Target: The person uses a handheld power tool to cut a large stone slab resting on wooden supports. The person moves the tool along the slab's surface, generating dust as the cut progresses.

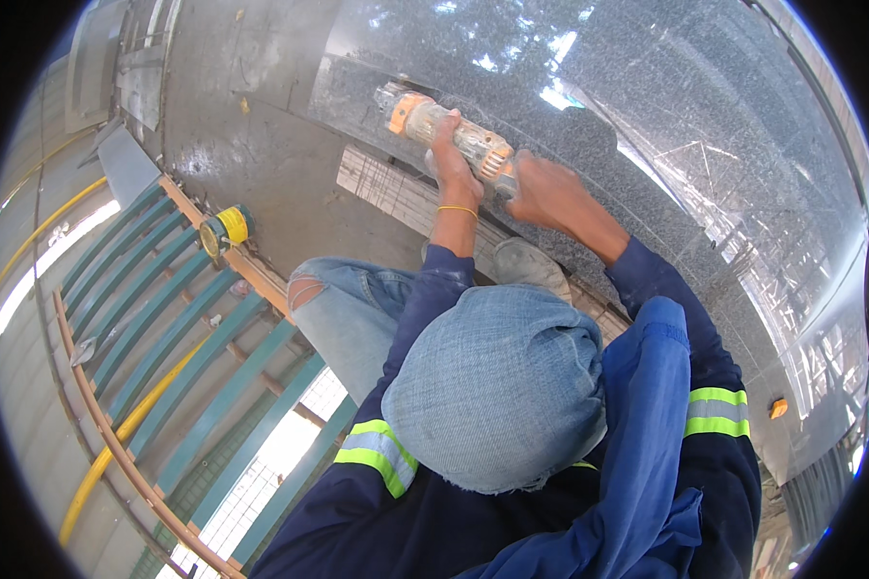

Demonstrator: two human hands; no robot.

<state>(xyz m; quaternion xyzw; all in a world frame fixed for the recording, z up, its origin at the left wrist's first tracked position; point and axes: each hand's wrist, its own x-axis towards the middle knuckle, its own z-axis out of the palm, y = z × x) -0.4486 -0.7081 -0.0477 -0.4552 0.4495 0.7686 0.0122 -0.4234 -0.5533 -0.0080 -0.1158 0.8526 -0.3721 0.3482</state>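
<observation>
A dusty orange and grey power tool, which looks like an angle grinder (pixel 444 127), lies along the near left edge of a glossy dark speckled stone slab (pixel 686 106). My left hand (pixel 452 166) is wrapped around the middle of its body, thumb on top. At the tool's rear end my right hand (pixel 552 195) is closed, its fingers partly hidden. The tool's metal head points to the far left, close to the slab's surface. Whether its disc touches the stone cannot be made out. White dust coats the tool and my left hand.
A yellow and green tin (pixel 226 230) lies at a wooden beam beside green slats (pixel 193 362) on the left. A yellow hose (pixel 130 425) runs across there. A pale plank (pixel 381 185) borders the slab. Right, a small orange object (pixel 778 408) sits on stone.
</observation>
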